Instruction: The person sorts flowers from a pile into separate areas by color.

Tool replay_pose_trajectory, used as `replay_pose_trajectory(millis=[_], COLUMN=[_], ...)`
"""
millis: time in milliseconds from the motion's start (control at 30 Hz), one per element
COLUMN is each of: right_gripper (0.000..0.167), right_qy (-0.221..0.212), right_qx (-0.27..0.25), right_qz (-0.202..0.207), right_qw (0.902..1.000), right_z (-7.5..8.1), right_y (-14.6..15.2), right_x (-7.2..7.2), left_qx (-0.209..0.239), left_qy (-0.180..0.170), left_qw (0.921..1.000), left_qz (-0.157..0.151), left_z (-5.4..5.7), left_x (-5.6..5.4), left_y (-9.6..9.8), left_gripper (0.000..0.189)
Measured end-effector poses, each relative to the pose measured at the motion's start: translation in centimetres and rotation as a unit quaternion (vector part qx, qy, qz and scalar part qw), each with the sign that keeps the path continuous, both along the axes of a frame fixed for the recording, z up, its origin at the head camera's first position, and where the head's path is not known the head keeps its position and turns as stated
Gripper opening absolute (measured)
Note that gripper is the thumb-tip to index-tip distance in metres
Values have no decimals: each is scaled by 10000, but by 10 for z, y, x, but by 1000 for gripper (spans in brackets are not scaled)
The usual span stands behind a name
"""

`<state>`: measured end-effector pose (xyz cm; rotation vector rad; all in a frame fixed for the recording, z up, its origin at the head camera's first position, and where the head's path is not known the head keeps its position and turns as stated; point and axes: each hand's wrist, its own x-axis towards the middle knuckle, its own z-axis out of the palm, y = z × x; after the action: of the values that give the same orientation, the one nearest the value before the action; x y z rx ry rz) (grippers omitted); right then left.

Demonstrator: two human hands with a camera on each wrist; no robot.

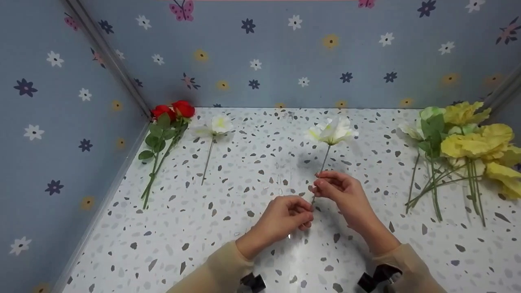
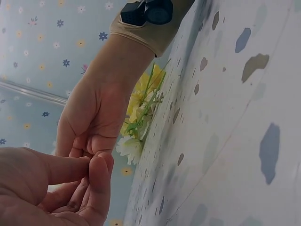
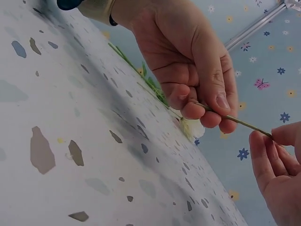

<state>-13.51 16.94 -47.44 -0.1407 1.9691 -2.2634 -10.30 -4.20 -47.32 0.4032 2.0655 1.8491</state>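
Note:
A white artificial flower (image 1: 331, 132) with yellow-green tints stands over the middle of the table, its bloom pointing away from me. My right hand (image 1: 344, 194) pinches its thin stem partway down, between thumb and fingertips. Close below, my left hand (image 1: 285, 215) holds the stem's lower end with curled fingers. In the right wrist view a short length of green stem (image 3: 247, 125) shows between the left hand (image 3: 193, 70) and the right hand (image 3: 284, 169). The left wrist view has both hands close together, the fingers hiding most of the stem.
Two red roses (image 1: 184, 109) with leafy stems lie at the back left, beside another white flower (image 1: 220, 124). Several yellow flowers (image 1: 480, 142) and pale blooms are heaped at the right. A blue flower-patterned wall (image 1: 276, 49) borders the speckled table (image 1: 244, 162).

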Motion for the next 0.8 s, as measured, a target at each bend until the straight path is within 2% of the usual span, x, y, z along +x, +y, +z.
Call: replay_pose_trajectory(millis=[233,367,533,600,700,800], right_gripper=[30,27,27,28,30,34], right_qy=[-7,56,238,311,429,528], right_qx=[101,376,824,1087,1661,2431], right_qz=[-143,-224,-234,-254,-417,-708], right_qw=[9998,9990,9960,9933,9843,9660], right_z=[2,4,11,16,24,31], right_y=[1,1,10,18,37,64], right_x=[-1,-1,-3,-5,-11,-17], left_qx=[-177,-231,-332,-398,-587,-792], left_qy=[84,148,455,551,661,844], left_qw=[9998,9996,9983,9972,9933,9837], left_qz=[-12,35,143,308,749,1376], left_z=[-2,-2,2,6,12,16], left_x=[1,0,-7,-13,-27,-46], left_y=[-1,0,-7,-14,-33,-59], left_gripper=[15,13,12,11,10,10])
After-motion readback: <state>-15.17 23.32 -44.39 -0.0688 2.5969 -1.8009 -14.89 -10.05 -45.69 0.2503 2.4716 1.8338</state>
